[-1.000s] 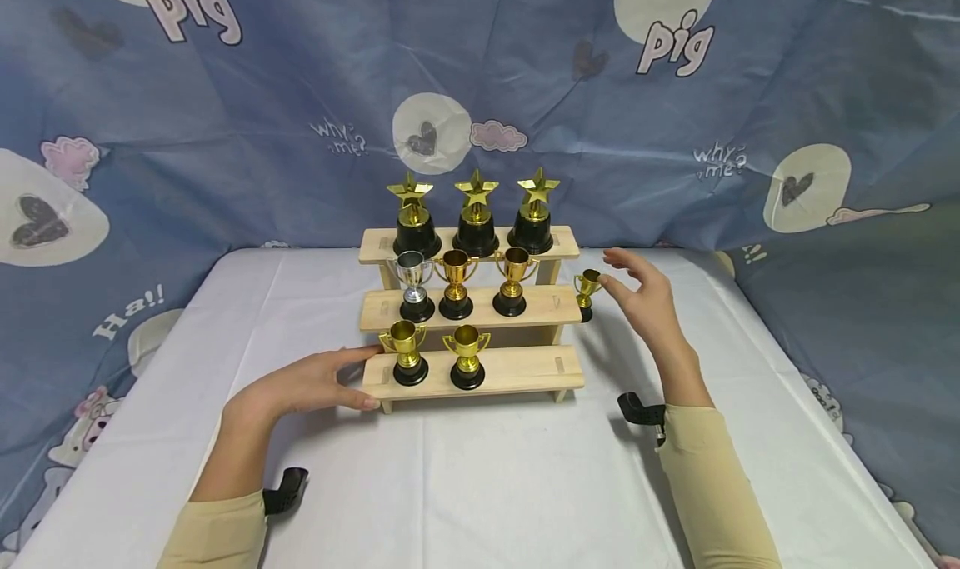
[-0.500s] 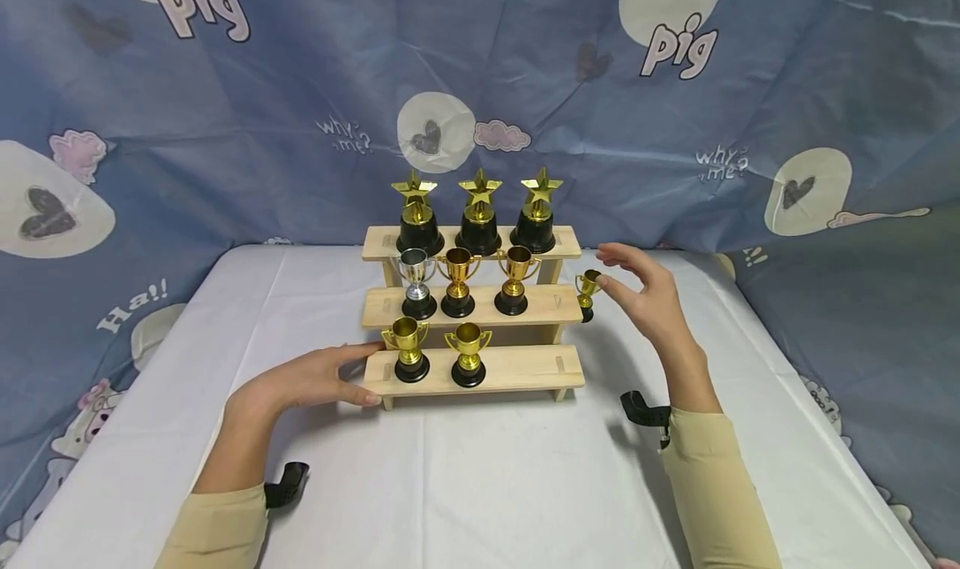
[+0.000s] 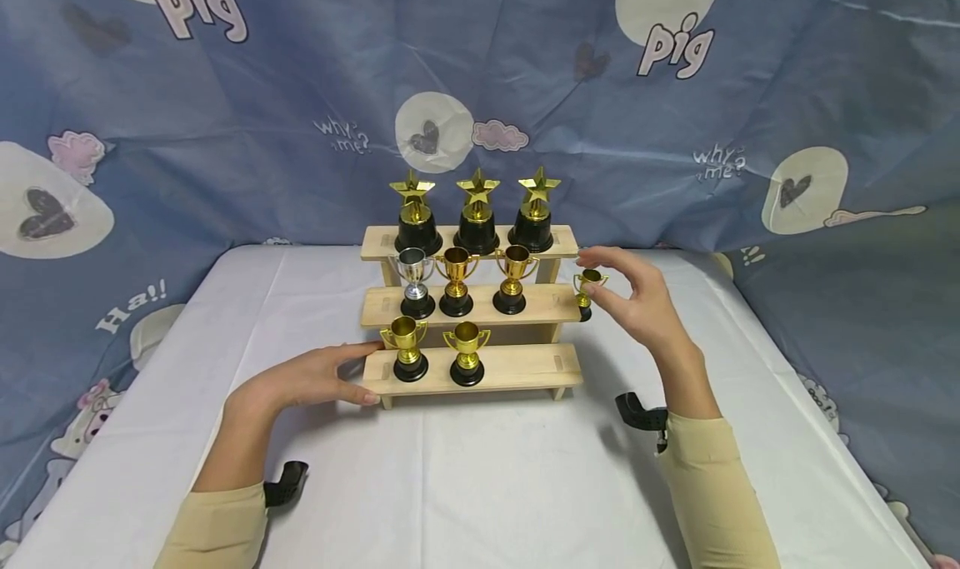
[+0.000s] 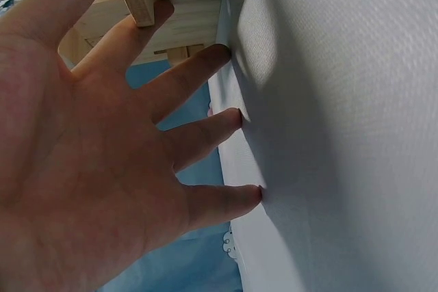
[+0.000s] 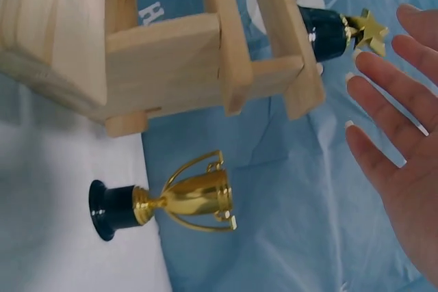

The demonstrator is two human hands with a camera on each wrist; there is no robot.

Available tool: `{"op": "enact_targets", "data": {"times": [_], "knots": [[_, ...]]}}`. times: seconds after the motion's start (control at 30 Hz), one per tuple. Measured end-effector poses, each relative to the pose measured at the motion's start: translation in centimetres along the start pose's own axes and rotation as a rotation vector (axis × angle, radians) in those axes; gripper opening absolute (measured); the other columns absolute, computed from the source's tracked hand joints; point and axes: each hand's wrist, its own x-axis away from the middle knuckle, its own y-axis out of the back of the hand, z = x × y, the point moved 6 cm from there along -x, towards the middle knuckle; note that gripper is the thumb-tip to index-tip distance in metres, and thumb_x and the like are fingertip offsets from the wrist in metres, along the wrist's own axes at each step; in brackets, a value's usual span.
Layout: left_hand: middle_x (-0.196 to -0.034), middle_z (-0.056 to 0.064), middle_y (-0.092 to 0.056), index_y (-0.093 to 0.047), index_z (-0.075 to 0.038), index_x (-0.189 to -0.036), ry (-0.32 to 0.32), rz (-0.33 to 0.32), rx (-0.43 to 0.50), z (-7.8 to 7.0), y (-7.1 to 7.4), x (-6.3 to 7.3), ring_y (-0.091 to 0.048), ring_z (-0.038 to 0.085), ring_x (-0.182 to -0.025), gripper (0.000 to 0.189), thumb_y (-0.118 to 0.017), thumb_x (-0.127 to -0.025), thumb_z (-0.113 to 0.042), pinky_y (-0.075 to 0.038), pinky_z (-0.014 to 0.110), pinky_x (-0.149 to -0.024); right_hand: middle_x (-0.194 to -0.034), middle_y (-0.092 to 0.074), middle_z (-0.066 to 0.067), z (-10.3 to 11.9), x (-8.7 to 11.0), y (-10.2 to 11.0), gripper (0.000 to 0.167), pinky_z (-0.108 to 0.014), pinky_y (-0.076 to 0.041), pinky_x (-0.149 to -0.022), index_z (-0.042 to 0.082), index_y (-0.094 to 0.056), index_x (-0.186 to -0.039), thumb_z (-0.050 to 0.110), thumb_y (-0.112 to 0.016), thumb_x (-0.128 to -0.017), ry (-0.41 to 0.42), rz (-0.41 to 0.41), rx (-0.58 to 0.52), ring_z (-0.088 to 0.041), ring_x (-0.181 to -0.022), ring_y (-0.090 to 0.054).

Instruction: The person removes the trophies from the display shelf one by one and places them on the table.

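Observation:
A three-tier wooden display stand [image 3: 525,367] stands on the white table. My left hand [image 3: 300,377] touches the left end of its bottom step, thumb at the front corner and index finger at the back one. In the left wrist view the fingers [image 4: 198,131] are spread and straight. To the right of the stand, a small gold trophy cup [image 3: 589,279] with a black base stands upright on the table. My right hand [image 3: 637,298] hovers beside it, thumb overlapping the cup in the head view. The right wrist view shows a gap between the fingers and the trophy cup [image 5: 198,196].
Three star trophies [image 3: 477,211] line the top step. One silver cup [image 3: 415,277] and two orange-gold cups [image 3: 514,277] stand on the middle step. Two gold cups [image 3: 467,352] occupy the left half of the bottom step. A blue printed cloth [image 3: 300,136] hangs behind.
My right hand has moved left toward the stand, and its thumb now crosses in front of the gold trophy cup. The left hand stays at the step's end.

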Motion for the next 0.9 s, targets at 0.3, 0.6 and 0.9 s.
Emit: {"op": "enact_targets", "data": {"times": [0.3, 0.6, 0.9], "knots": [[-0.158, 0.024, -0.034, -0.039, -0.021, -0.154, -0.012, -0.005, -0.002, 0.0, 0.0, -0.1, -0.029, 0.048, -0.146, 0.092, -0.077, -0.078, -0.055, -0.029, 0.068, -0.111, -0.112, -0.072, -0.013, -1.6, 0.1, -0.9, 0.045, -0.02, -0.04, -0.105, 0.005, -0.066, -0.125, -0.007, -0.073, -0.082, 0.056, 0.045, 0.009, -0.007, -0.108, -0.062], [-0.158, 0.023, -0.035, -0.04, -0.019, -0.153, -0.048, -0.01, -0.008, -0.1, 0.1, -0.3, -0.029, 0.048, -0.146, 0.091, -0.077, -0.078, -0.054, -0.028, 0.068, -0.112, -0.114, -0.072, -0.009, -1.1, 0.2, -2.2, 0.04, -0.024, -0.046, -0.098, 0.006, -0.067, -0.124, 0.0, -0.073, -0.085, 0.076, 0.11, 0.022, -0.017, -0.106, -0.065], [-0.158, 0.024, -0.034, -0.04, -0.02, -0.153, -0.036, -0.013, -0.005, 0.3, 0.1, -0.3, -0.028, 0.049, -0.146, 0.091, -0.077, -0.078, -0.056, -0.028, 0.069, -0.112, -0.119, -0.071, -0.005, -0.2, 0.4, -3.8, 0.039, -0.032, -0.045, -0.105, 0.012, -0.066, -0.126, 0.006, -0.074, -0.088, 0.045, 0.182, 0.007, -0.019, -0.111, -0.065]]}}
